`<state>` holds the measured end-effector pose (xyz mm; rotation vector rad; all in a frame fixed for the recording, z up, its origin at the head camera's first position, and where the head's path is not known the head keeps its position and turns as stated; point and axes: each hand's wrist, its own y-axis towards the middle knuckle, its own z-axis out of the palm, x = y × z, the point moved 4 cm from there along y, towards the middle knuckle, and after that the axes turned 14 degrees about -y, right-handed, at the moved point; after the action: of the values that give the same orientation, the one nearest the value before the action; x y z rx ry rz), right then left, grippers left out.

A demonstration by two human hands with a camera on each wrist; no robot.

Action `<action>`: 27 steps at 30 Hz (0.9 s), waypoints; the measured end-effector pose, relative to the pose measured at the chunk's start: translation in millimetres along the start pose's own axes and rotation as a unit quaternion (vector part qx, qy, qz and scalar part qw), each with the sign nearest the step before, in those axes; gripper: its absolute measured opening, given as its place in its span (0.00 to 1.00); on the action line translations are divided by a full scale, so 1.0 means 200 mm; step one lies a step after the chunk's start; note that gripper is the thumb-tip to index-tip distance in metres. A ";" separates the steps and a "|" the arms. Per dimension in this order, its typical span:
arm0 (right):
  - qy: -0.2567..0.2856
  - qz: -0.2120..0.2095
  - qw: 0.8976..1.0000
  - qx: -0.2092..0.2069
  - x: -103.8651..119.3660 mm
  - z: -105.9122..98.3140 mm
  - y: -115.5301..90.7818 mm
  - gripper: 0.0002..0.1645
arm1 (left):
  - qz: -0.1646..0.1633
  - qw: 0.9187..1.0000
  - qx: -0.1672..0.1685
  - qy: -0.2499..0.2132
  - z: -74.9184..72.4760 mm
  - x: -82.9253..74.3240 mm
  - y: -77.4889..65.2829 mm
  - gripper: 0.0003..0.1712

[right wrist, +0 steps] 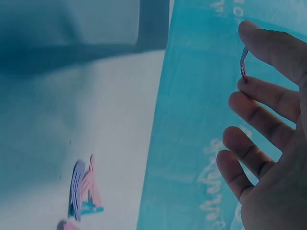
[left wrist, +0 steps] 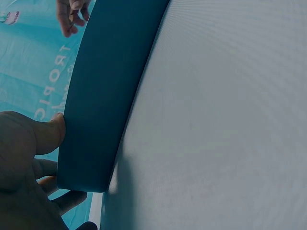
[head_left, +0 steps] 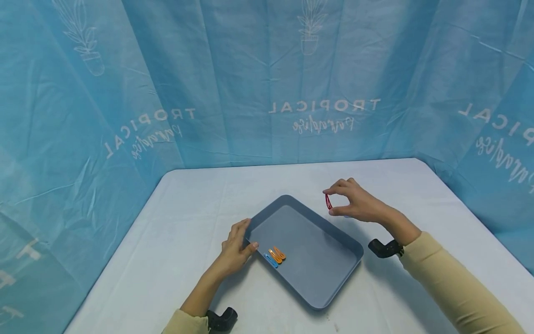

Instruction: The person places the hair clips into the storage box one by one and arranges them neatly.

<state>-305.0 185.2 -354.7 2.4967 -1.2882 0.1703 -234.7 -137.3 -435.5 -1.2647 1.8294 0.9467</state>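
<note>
My right hand pinches a red snap hair clip by its two ends, between thumb and forefinger, above the table beyond the tray's right side. The same clip shows edge-on in the right wrist view, with the other fingers spread apart. At its left corner, a grey rectangular tray is gripped by my left hand, the thumb over the rim and fingers along the outside. Inside the tray, near that thumb, lie two orange hair clips and a blue hair clip side by side.
In the right wrist view, a small pile of purple, pink and blue hair clips lies on the white-covered table. My right hand mostly hides that spot in the head view. A blue printed curtain hangs around the table.
</note>
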 end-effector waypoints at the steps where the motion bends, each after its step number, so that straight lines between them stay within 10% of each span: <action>1: -0.001 -0.005 1.000 -0.001 0.01 0.00 0.00 0.33 | -0.001 1.000 0.000 -0.001 0.00 0.00 0.00 0.38; 27: -0.011 -0.090 0.995 0.051 0.29 0.20 0.09 0.32 | -0.001 1.000 0.000 -0.007 0.00 0.00 0.00 0.39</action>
<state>-287.3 116.4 -374.3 2.6914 -1.0814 0.1684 -235.2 -137.2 -434.4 -1.2570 1.8167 0.9529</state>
